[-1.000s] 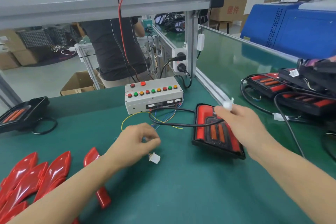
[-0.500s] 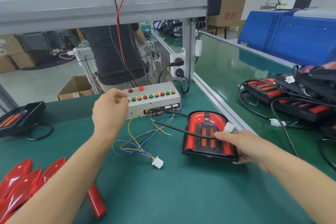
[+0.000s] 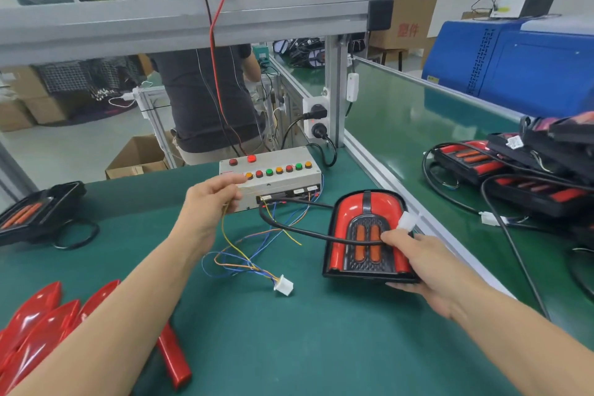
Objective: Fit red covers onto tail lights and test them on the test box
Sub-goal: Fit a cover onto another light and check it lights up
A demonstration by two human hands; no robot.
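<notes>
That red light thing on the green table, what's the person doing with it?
It is a tail light being tested. The right hand holds it by its near corner, along with its black cable and white plug. The left hand reaches to the buttons on the test box. The box's own white connector lies loose on the table, not plugged in. Spare red covers wait at the left.

Green bench under test box, covers

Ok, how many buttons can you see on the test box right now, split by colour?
Red buttons: 4
Orange buttons: 3
Green buttons: 2
Total: 9 showing on the test box; the left hand covers the left end of the lower row.
</notes>
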